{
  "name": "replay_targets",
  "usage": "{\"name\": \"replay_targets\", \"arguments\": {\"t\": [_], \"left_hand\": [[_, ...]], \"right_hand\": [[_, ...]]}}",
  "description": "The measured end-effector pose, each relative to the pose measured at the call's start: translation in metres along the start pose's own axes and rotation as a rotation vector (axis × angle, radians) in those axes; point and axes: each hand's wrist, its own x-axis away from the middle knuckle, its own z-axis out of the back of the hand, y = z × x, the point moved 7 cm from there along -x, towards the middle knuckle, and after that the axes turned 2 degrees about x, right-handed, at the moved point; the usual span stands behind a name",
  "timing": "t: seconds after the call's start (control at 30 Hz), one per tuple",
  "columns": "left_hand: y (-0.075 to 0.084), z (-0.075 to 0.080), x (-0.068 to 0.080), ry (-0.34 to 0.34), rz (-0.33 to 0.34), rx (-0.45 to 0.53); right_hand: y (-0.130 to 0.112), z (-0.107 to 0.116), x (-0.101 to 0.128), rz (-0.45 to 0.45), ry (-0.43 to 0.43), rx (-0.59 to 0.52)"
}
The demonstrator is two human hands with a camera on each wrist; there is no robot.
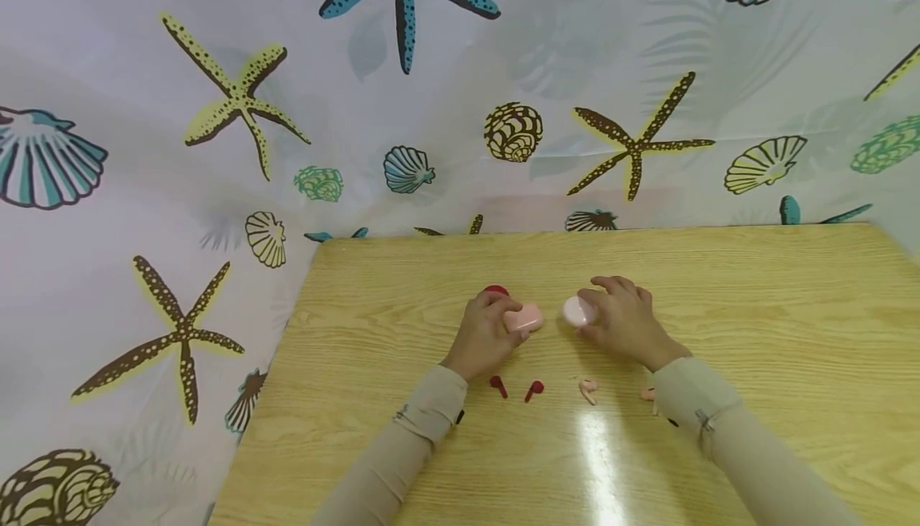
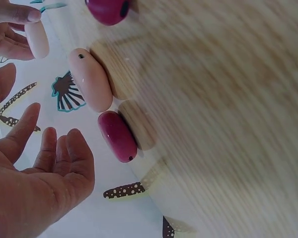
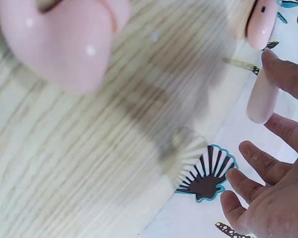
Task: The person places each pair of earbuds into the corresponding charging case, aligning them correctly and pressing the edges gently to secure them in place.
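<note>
On the wooden table (image 1: 755, 286), all placed against the pink case:
Pink case: the pink case (image 1: 524, 318) lies mid-table, flat on the wood, just right of my left hand.
Left hand: my left hand (image 1: 485, 333) sits beside the pink case; the head view suggests the fingertips meet it, but the left wrist view shows the fingers (image 2: 49, 148) straight and spread with nothing in them.
Pink lid: the pink lid (image 1: 578, 310) is just right of the pink case, a small gap between them.
Right hand: my right hand (image 1: 624, 320) pinches the pink lid between thumb and forefinger.
Red case: the red case (image 1: 495, 290) is behind the pink case, half hidden by my left hand.
Red earbuds: the two red earbuds (image 1: 533, 390) lie nearer me than the pink case.
Pink earbuds: the pink earbuds (image 1: 588, 388) lie nearer me and to the right, one partly under my right sleeve (image 1: 690, 398).
</note>
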Motion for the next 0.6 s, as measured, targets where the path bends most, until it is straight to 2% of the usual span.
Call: {"name": "replay_targets", "arguments": {"t": [0.27,0.6], "left_hand": [[-0.005,-0.005,0.000,-0.037,0.057,0.016],[-0.002,-0.010,-0.001,-0.055,0.104,0.040]], "right_hand": [[0.010,-0.008,-0.005,-0.010,-0.031,-0.003],[0.015,-0.013,-0.009,-0.014,-0.036,0.000]]}}
